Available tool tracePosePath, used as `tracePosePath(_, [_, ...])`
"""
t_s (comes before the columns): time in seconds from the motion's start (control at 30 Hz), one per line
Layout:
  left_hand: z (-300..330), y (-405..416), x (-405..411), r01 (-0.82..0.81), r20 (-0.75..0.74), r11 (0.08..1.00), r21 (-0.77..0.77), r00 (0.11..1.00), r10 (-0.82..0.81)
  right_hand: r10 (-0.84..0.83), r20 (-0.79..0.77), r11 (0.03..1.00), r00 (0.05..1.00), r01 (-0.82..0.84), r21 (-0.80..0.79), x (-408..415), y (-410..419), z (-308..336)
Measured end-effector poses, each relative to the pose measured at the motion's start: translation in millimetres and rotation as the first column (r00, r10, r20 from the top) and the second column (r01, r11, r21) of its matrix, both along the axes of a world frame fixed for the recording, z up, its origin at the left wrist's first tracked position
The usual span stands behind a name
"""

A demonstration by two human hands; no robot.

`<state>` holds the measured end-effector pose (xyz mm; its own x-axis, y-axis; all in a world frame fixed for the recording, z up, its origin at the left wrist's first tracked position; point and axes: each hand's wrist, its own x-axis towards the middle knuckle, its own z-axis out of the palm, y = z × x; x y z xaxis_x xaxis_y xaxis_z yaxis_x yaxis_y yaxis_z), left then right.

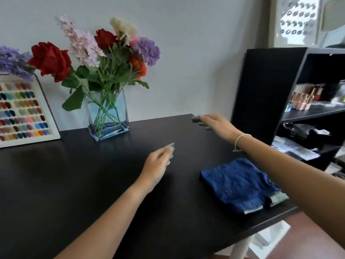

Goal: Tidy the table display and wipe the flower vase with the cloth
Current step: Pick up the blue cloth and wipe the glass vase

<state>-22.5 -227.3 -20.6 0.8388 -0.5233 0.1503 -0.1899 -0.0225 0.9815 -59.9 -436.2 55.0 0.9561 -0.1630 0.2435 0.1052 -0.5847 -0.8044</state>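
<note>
**Both hands out over the dark table, cloth lying untouched**

Nearest, at the right front edge of the dark table: a folded blue cloth, lying flat, one pale-trimmed corner close to the table's edge. Partly crossed by the right forearm above it, but gripped by neither hand.

Further in, near the middle of the tabletop: the left hand, fingers curled together, thumb and forefinger pinched on something small and pale blue. Too blurred to name; possibly a nail tip. Well short of the vase.

Beyond and to the right: the right hand, palm down, fingers spread apart and stretched toward the far right corner of the table, holding nothing. Motion-blurred at the fingertips, so contact with the tabletop impossible to tell. A thin white bracelet round the wrist.

At the back, against the pale wall: a clear rectangular glass vase, upright, full of artificial flowers in red, pink, cream, purple and orange. Just left of it, a white-framed board of coloured nail samples, leaning tilted against the wall.

Off the table's right end: a black shelf unit with small bottles on one shelf.
</note>
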Motion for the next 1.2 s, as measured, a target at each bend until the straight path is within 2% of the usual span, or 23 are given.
tracePosePath(0.1, [-4.9,-23.0,-14.2,-0.014,0.122,0.989,0.146,0.993,-0.004,-0.033,-0.069,0.994,0.997,0.025,-0.108,-27.5,-21.0,-16.7])
tracePosePath(0.2, [-10.4,-40.6,-22.8,-0.013,0.279,0.931,0.365,0.956,-0.096,-0.076,-0.201,0.947,0.977,0.007,-0.322,-47.5,-43.7,-37.8])
tracePosePath(0.3, [-13.0,-51.5,-27.1,-0.003,0.312,0.875,0.484,0.935,-0.169,-0.114,-0.35,0.881,0.93,-0.068,-0.468,-59.6,-57.9,-55.0])
tracePosePath(0.4, [-12.3,-59.8,-28.3,-0.008,0.325,0.834,0.552,0.923,-0.206,-0.102,-0.348,0.854,0.932,-0.098,-0.512,-62.8,-62.8,-61.7])
tracePosePath(0.6, [-11.2,-65.9,-25.3,0.012,0.32,0.835,0.55,0.921,-0.224,-0.045,-0.367,0.906,0.929,-0.117,-0.407,-60.9,-64.9,-62.0])
tracePosePath(0.77, [-4.4,-62.1,-21.5,0.021,0.32,0.866,0.5,0.925,-0.207,-0.053,-0.394,0.895,0.918,-0.131,-0.426,-57.9,-63.2,-57.1])
tracePosePath(0.9, [9.0,-47.5,-8.2,-0.036,0.373,0.872,0.488,0.912,-0.172,0.002,-0.385,0.901,0.923,-0.169,-0.4,-51.5,-53.0,-46.9])
tracePosePath(1.0, [21.0,-30.0,8.7,-0.081,0.401,0.875,0.478,0.906,-0.135,0.041,-0.319,0.919,0.947,-0.161,-0.361,-39.5,-36.7,-38.5])
tracePosePath(1.2, [37.5,20.2,48.7,-0.205,0.448,0.87,0.448,0.894,-0.019,0.098,-0.078,0.923,0.992,-0.12,-0.365,10.6,12.1,-33.2])
